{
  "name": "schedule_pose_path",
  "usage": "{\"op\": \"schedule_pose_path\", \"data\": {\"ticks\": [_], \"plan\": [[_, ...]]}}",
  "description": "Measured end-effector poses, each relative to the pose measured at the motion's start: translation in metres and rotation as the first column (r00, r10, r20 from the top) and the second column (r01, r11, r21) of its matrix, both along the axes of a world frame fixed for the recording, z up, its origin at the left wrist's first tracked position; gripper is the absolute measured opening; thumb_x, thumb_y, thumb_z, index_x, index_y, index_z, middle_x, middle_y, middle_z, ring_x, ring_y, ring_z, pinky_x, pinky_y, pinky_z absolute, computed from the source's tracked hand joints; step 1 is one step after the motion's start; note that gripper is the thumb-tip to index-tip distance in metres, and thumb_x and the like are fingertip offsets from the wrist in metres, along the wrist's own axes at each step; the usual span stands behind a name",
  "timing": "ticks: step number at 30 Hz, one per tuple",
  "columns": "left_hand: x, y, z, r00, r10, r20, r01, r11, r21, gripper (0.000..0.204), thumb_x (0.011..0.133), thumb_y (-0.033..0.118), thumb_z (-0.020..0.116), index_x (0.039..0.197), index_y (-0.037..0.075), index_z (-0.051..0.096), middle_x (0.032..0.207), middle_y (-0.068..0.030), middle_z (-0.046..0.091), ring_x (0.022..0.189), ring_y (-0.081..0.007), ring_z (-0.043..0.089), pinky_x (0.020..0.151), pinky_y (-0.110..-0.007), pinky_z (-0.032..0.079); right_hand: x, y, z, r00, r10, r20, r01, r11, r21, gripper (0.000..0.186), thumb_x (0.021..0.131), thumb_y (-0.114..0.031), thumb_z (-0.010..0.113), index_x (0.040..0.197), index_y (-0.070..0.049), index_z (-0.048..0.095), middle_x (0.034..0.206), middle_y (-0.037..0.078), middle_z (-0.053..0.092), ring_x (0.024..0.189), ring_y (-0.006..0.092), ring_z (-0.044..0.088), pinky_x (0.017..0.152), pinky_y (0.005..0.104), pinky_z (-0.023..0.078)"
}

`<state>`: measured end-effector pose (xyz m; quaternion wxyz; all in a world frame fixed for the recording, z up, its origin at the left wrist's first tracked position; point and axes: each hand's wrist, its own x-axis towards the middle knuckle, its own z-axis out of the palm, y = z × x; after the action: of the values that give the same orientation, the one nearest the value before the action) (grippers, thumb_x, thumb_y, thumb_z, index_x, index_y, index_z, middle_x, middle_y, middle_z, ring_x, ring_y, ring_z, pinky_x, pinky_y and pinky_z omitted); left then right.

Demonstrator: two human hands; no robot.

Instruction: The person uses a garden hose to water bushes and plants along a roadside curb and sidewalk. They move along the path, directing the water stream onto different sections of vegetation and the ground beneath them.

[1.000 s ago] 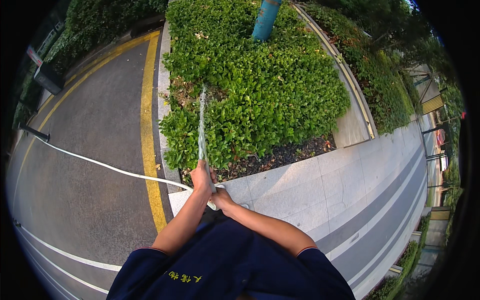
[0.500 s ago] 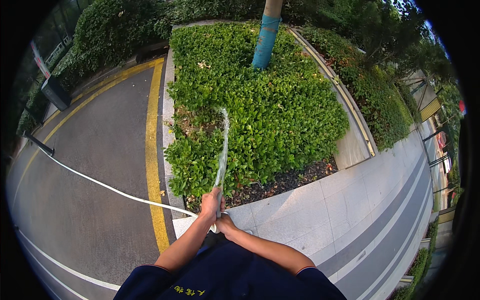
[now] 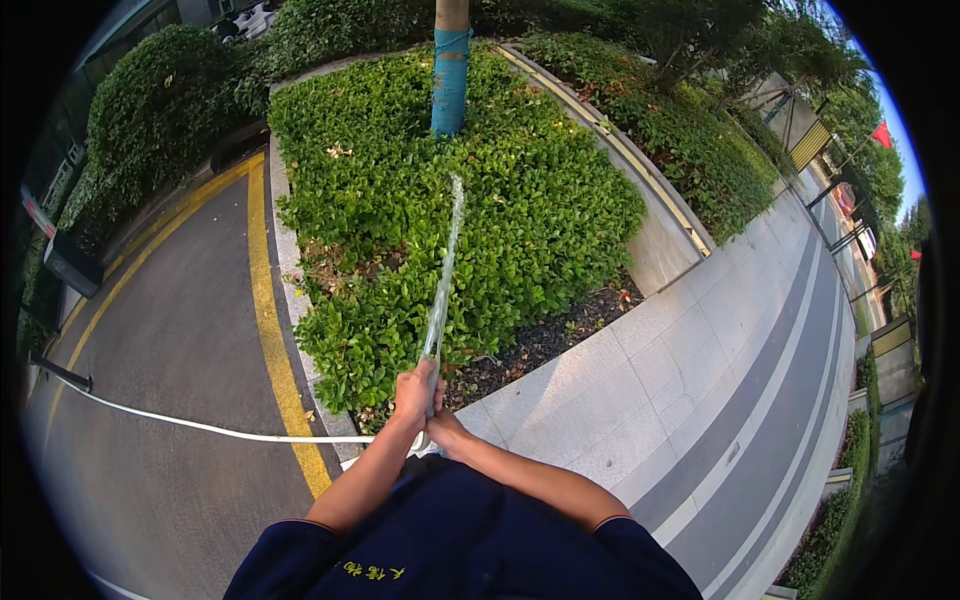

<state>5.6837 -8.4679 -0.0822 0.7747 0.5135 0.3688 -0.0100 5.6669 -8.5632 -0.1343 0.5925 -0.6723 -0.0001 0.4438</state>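
My left hand (image 3: 411, 394) is wrapped round the outlet end of a white hose (image 3: 230, 432), with the thumb up along it. Just below and to the right, my right hand (image 3: 448, 432) is closed round the hose close to my body. A stream of water (image 3: 446, 262) leaves the end and arcs forward over low green shrubs (image 3: 540, 220). It comes down among the leaves short of a tree trunk (image 3: 450, 85) with a teal wrapping. Part of the hose between my hands is hidden by the fingers.
The hose crosses an asphalt lane (image 3: 170, 350) and a yellow line (image 3: 268, 330) at left. A stone kerb (image 3: 285, 235) borders the bed. Grey paving (image 3: 600, 420) lies at right, beside a low stone wall (image 3: 665, 235). A dark barrier post (image 3: 72, 262) stands at far left.
The bed and trunk have shifted left in view as I turn right. The water now flies farther and straighter, landing nearer the trunk instead of by the bare patch. Both hands keep their hold.
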Motion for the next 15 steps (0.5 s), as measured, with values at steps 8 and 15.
{"op": "schedule_pose_path", "data": {"ticks": [8, 15], "plan": [[0.007, -0.012, 0.011, 0.999, 0.027, 0.040, -0.026, 1.000, -0.015, 0.038, 0.086, 0.030, 0.053, 0.062, 0.001, 0.057, 0.052, -0.0092, 0.053, 0.039, -0.0184, 0.047, 0.037, -0.031, 0.038, 0.009, -0.008, 0.005, 0.995, 0.048, 0.093, -0.045, 0.998, -0.035, 0.035, 0.087, -0.028, 0.055, 0.105, 0.001, 0.062, 0.103, 0.014, 0.067, 0.097, 0.0227, 0.063, 0.081, 0.0355, 0.047], [0.001, -0.005, 0.005, 0.991, 0.126, 0.041, -0.126, 0.992, -0.012, 0.039, 0.088, 0.031, 0.055, 0.062, 0.002, 0.057, 0.052, -0.0092, 0.054, 0.038, -0.0181, 0.047, 0.038, -0.030, 0.039, 0.013, -0.005, 0.015, 0.989, 0.144, 0.017, -0.142, 0.985, -0.096, 0.032, 0.083, -0.018, 0.057, 0.107, 0.003, 0.061, 0.105, 0.016, 0.065, 0.101, 0.0228, 0.060, 0.087, 0.0347, 0.046]]}}
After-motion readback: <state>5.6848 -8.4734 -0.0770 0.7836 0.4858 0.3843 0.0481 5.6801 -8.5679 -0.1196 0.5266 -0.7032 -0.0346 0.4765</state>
